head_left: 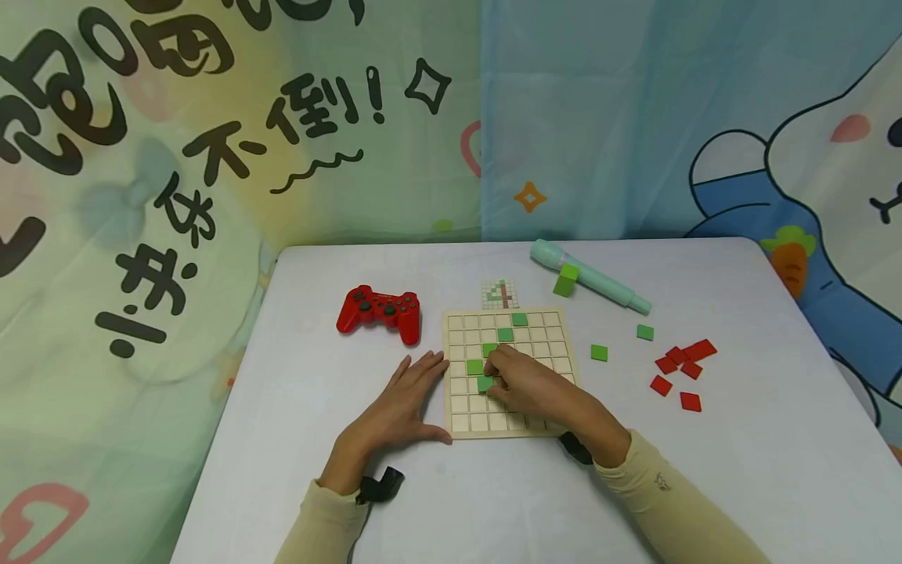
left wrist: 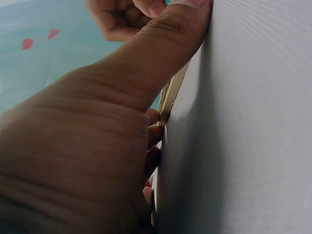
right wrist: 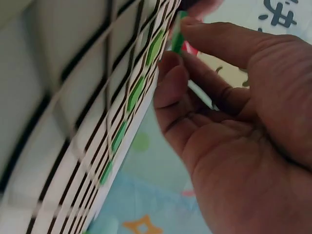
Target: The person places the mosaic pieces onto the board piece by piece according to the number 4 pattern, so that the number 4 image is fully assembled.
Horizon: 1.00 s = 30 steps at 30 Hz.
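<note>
My right hand (head_left: 530, 385) bends over the wooden grid board (head_left: 460, 424) and pinches a small green square tile (right wrist: 178, 39) between thumb and fingertip. From above, that tile shows at the fingertips, close over the board's left-middle squares. A diagonal of green tiles (head_left: 505, 334) lies in the grid, running from the upper middle down to the left. My left hand (head_left: 398, 407) rests with spread fingers at the board's left side, its thumb near the lower left corner. In the left wrist view the thumb (left wrist: 161, 44) is straight and lies along the white tabletop.
A small pattern card (head_left: 499, 294) lies behind the board. To the left is a red game controller (head_left: 380, 312). At the back right, a mint-green tube (head_left: 599, 280) lies beside a green block (head_left: 566, 280). Loose green tiles (head_left: 599, 352) and several red tiles (head_left: 690, 402) lie right.
</note>
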{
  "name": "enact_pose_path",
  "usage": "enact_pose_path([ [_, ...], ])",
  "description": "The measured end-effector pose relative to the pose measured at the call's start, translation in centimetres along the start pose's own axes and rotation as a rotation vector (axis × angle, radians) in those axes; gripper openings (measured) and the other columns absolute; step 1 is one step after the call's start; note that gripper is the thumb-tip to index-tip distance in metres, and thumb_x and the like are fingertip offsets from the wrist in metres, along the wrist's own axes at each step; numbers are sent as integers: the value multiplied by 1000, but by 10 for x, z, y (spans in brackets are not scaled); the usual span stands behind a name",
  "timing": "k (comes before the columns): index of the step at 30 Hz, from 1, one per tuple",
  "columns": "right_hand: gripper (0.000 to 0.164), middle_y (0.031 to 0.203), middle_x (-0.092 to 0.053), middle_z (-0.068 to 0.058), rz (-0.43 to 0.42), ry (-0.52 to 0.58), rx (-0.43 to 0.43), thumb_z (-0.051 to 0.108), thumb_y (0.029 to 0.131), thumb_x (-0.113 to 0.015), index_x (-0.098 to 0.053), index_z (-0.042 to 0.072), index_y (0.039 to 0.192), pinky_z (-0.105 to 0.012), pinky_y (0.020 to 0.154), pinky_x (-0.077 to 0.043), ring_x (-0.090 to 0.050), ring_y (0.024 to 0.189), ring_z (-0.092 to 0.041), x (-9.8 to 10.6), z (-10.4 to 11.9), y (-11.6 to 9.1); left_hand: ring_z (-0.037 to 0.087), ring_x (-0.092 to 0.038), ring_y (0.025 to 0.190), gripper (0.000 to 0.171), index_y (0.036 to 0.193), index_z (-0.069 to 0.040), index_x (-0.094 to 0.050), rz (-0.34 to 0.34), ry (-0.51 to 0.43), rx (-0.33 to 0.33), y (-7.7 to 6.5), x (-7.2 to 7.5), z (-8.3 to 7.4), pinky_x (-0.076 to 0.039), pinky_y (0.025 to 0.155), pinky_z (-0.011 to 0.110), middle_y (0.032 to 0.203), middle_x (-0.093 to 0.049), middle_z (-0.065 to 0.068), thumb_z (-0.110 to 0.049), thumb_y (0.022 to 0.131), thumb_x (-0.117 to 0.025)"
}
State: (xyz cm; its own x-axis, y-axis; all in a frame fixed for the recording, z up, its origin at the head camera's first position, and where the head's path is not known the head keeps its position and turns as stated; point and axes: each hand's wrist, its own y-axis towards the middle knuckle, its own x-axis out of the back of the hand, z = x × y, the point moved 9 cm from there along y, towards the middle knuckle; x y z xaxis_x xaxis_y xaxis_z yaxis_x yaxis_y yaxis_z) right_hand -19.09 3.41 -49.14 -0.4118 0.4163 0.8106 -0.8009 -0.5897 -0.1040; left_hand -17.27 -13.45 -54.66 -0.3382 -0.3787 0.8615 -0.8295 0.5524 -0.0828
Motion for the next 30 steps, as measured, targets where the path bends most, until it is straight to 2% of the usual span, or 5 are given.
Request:
enact_pose_path([
  [9,16,107,-62,-4,-3,-106,-19,13,98,-77,-66,6,108,-30,80,-59,-60,89,-11,-16,8,10,25,-21,168,123,169,-11,-30,-4,9,-20,0,1,-1,-10,141,50,177,-31,7,-55,74,-95],
  [15,17,105,-62,-3,-21,-100,-22,14,97,-78,-66,7,106,-31,80,-59,-59,89,-12,-15,6,14,25,-22,168,123,168,-10,-30,-11,22,-27,-1,1,-2,-11,141,51,176,-32,8,-55,73,-95],
  [20,19,108,-63,-3,-1,-56,-45,17,100,-76,-66,8,113,-29,78,-56,-58,87,-12,-11,-2,11,26,-23,167,123,168,-10,-31,-17,6,-25,0,2,-3,-12,141,52,176,-33,8,-53,73,-96],
  [25,20,109,-66,-6,-82,-32,-45,16,104,-69,-65,5,120,-34,80,-58,-62,91,-15,17,-24,-11,25,-22,168,124,169,-11,-30,-6,-10,-17,2,-1,-3,-10,141,51,177,-31,7,-52,73,-96],
  [30,21,115,-66,-11,-236,6,-197,12,106,-65,-64,5,125,-39,84,-60,-64,99,-23,59,-74,-48,25,-23,167,124,168,-11,-32,-14,3,-10,0,0,-2,-12,141,50,176,-33,6,-52,71,-97],
])
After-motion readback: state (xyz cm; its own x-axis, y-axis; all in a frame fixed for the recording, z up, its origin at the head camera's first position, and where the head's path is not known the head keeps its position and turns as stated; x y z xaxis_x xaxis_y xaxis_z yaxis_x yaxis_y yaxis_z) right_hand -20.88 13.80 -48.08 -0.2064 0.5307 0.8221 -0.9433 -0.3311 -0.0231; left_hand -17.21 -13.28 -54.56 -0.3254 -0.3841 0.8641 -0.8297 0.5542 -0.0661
